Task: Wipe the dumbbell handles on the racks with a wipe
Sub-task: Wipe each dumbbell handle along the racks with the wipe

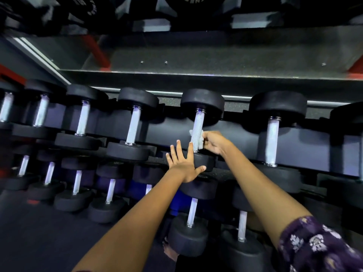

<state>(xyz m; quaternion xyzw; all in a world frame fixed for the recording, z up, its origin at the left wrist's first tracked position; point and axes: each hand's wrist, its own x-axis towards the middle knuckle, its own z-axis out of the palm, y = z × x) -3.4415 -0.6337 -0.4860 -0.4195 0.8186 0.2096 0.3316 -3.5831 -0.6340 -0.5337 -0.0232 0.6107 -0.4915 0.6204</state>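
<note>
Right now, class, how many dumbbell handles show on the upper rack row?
6, left to right: one at the left edge, then, the one the right hand is wiping, and. A dumbbell at the right edge hides its handle.

The dumbbell handle [197, 131] stands just left of the right hand [213, 143], above the left hand [184, 163]; lower dumbbells [189, 218] sit beneath both.

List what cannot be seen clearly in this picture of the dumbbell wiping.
- Wipe: head view; mostly hidden behind the handle and inside the right hand.
- Near head of that dumbbell: partly covered by the left hand.
- Top shelf weights: blurred, lettering unreadable, cut by the top edge.
- Far-right dumbbell: cut by the right edge.
</note>
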